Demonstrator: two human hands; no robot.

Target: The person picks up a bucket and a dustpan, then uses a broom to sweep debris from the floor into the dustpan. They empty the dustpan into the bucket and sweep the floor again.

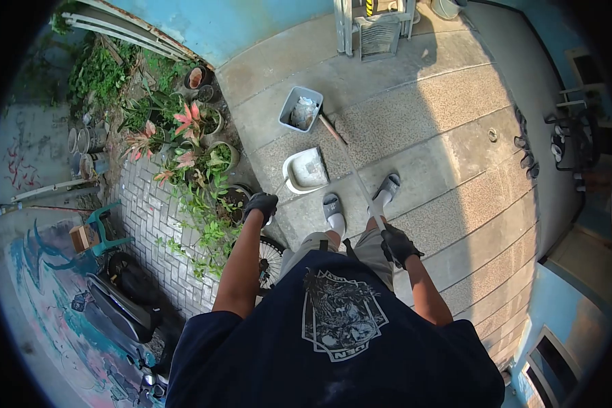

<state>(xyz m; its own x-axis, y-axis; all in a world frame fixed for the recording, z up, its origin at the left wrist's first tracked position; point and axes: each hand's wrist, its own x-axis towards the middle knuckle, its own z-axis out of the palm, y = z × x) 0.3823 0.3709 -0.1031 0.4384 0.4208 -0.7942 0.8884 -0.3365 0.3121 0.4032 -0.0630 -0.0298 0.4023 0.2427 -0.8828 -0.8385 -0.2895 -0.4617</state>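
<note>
My left hand [260, 205], in a dark glove, is closed in a fist at the left. From it a thin handle seems to run toward the white dustpan [307, 171], which is on the ground ahead of my feet, dusty inside. My right hand [398, 246], also gloved, grips a long, pale stick [359, 178] that slopes forward past my right foot. Its far end is reddish brown and reaches beside a grey-blue plastic bin [301, 109]. Whitish and grey rubbish lies in the bin. What the stick ends in is hard to make out.
Potted plants [187, 139] line the paving at the left, with a bicycle wheel [270, 260] near my left arm. A motorbike [126, 306] stands further left. A metal ladder [377, 37] is at the far wall. Shoes [523, 146] lie along the right edge.
</note>
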